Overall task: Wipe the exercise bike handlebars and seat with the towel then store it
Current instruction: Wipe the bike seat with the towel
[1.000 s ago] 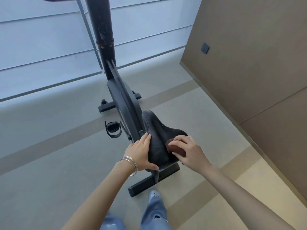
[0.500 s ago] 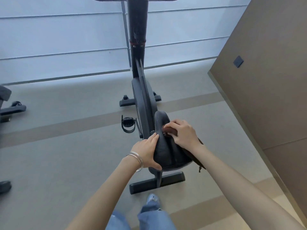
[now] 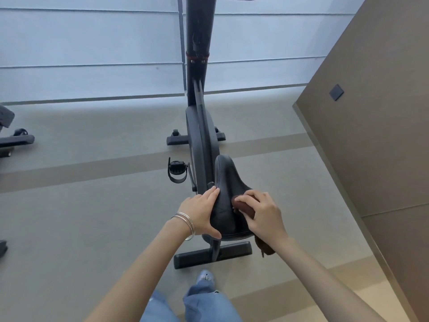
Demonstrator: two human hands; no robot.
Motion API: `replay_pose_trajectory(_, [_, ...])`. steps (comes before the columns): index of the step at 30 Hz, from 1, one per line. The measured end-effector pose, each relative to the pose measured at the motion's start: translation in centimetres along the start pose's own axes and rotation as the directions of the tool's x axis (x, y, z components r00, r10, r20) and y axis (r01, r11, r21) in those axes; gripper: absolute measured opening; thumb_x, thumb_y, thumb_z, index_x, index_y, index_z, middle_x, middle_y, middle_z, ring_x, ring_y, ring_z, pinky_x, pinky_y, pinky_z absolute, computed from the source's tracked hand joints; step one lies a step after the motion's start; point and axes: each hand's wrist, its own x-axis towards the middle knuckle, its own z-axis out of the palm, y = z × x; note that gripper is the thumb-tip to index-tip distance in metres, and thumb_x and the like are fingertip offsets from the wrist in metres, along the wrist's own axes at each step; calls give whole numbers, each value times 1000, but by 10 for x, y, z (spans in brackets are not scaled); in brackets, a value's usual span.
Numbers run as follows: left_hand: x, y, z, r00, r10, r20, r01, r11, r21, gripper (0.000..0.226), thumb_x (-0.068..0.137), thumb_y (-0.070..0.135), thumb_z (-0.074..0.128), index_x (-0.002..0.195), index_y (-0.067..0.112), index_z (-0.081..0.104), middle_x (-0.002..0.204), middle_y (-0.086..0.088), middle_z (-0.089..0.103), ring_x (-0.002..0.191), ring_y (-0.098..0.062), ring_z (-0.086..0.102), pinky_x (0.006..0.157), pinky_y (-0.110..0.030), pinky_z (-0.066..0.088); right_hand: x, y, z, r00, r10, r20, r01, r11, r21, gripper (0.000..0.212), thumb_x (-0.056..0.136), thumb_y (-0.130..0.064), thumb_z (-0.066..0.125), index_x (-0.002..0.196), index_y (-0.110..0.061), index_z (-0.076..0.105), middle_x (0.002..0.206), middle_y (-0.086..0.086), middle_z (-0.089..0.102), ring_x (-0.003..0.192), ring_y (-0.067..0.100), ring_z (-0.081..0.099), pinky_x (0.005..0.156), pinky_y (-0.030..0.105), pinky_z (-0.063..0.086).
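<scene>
Since the frame half a second prior, the right hand [image 3: 264, 212] had drawn back along the seat [image 3: 224, 182], from near the nose to the wide rear on the right side, carrying the towel [image 3: 243, 206] with it.

Grip: the right hand's fingers were curled over the bunched brown towel and pressed it to the saddle top; a loose tail hung below the wrist, off the seat's rear right edge. The left hand [image 3: 202, 212] lay with straight fingers along the seat's left flank, thumb at the rear rim, bracing and holding nothing.

Governing relation: the seat's long axis ran straight away from the person, nose far and broad end near. The towel sat right of that axis, so the nose lay ahead of the grip and the left flank lay across, beneath the bracing hand (which would likely need to lift for that side).

Clearance: the wall [image 3: 371, 135] stood well apart on the right; open floor [image 3: 92, 205] lay to the left. The handlebar post [image 3: 199, 31] rose beyond the nose. Judged stage: seat wiping under way, storage not yet begun
</scene>
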Motion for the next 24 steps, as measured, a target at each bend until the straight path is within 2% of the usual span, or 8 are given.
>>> replay_pose_trajectory(5, [1, 0, 1, 1000, 3, 6, -3, 1000, -7, 121, 62, 56, 77, 150, 16, 4, 160, 0, 11, 134, -24, 38, 109, -38, 37, 44, -3, 3, 999, 11, 38, -11, 1000, 1, 24, 85, -24, 63, 108, -29, 63, 108, -2, 61, 95, 23, 54, 70, 34, 52])
replay_pose_trajectory(14, [7, 3, 3, 1000, 5, -6, -4, 999, 51, 122, 59, 57, 79, 148, 14, 7, 156, -4, 19, 122, -28, 48, 103, -40, 43, 103, -6, 14, 1000, 10, 9, -10, 1000, 16, 25, 83, -22, 64, 108, -27, 63, 107, 2, 60, 94, 29, 55, 75, 35, 49])
replay_pose_trajectory(20, [3, 1, 3, 1000, -6, -16, 7, 999, 50, 123, 60, 58, 78, 150, 15, 6, 159, -1, 13, 130, -27, 43, 106, -39, 40, 150, -18, 19, 987, 145, 64, -148, 987, 57, 23, 85, -26, 59, 106, -31, 63, 110, 6, 60, 100, 34, 57, 81, 37, 48])
replay_pose_trajectory(24, [-1, -1, 3, 1000, -12, -20, 12, 1000, 16, 120, 60, 58, 77, 150, 19, 7, 159, 4, 13, 132, -24, 41, 105, -39, 41, 136, -17, 10, 983, 166, 79, -175, 979, 109, 24, 85, -26, 61, 108, -31, 64, 107, 8, 60, 100, 32, 58, 83, 32, 44])
